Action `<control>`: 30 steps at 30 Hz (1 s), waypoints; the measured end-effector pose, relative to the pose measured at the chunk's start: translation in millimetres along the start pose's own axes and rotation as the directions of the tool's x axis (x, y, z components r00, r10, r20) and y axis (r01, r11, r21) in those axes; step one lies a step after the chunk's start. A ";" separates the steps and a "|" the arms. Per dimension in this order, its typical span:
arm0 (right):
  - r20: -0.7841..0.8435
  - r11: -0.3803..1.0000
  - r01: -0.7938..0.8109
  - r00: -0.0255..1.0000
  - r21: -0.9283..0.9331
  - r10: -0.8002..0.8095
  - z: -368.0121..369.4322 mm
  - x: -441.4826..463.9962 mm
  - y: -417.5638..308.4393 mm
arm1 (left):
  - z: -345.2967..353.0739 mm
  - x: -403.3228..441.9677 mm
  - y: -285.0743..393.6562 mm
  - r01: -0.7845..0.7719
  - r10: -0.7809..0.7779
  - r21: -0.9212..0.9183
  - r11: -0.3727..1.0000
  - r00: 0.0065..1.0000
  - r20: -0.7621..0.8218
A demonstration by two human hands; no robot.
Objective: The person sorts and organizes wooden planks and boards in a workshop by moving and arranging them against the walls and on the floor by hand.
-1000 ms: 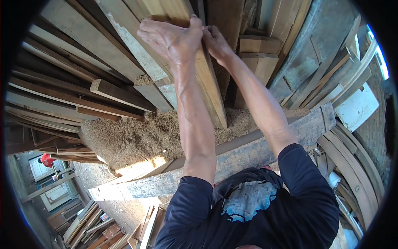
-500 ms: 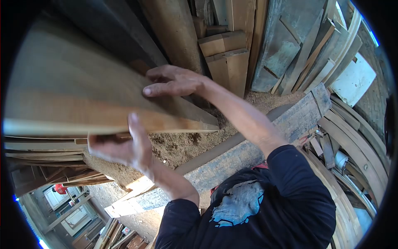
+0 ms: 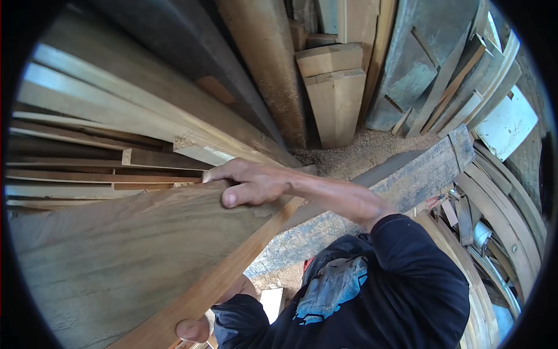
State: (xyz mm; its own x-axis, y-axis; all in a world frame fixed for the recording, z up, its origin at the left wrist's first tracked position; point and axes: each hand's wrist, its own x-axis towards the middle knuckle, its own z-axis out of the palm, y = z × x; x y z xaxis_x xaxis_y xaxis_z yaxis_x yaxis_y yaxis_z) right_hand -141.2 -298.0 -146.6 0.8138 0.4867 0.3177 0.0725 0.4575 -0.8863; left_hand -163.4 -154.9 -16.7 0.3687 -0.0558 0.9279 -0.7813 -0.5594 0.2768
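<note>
A wide, thick wooden board (image 3: 133,262) slants across the lower left, tilted, its narrow edge running towards my body. My right hand (image 3: 250,185) grips the far edge of this board, thumb on the broad face and fingers curled over the edge. At the near edge, low in the view, the thumb of my left hand (image 3: 195,330) presses on the narrow side. The board hides the other fingers of that hand and part of the left forearm.
Boards (image 3: 87,160) are stacked at the left, and a long plank (image 3: 168,107) leans behind them. A weathered beam (image 3: 401,174) lies on the sawdust-covered floor (image 3: 349,154). Two short blocks (image 3: 334,104) stand at the back. Curved wooden pieces (image 3: 494,215) and a white panel (image 3: 511,125) are at the right.
The board has swung down and towards my body, exposing the stacked boards behind. My left hand has dropped with the near edge; my right hand has moved down at the far edge.
</note>
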 end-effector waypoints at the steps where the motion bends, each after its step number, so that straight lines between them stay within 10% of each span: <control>1: -0.094 0.995 0.075 0.992 -0.062 -0.081 3.1 2.8 1.6 | 5.5 11.4 -2.2 -0.001 0.001 -0.022 1.000 1.000 -0.008; 30: -0.507 0.979 -0.053 0.860 -0.199 -0.057 -89.6 47.9 0.7 | 83.3 101.2 -36.9 -0.115 0.133 -0.222 0.968 0.989 0.070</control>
State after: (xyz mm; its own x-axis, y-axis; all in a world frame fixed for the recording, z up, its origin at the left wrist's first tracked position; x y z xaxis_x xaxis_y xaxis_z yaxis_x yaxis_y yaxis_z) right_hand -50.5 -341.0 -162.3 0.9882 0.0148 0.1527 0.1429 0.2740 -0.9511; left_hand -55.4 -208.7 46.1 0.2956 -0.1875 0.9367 -0.9106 -0.3517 0.2170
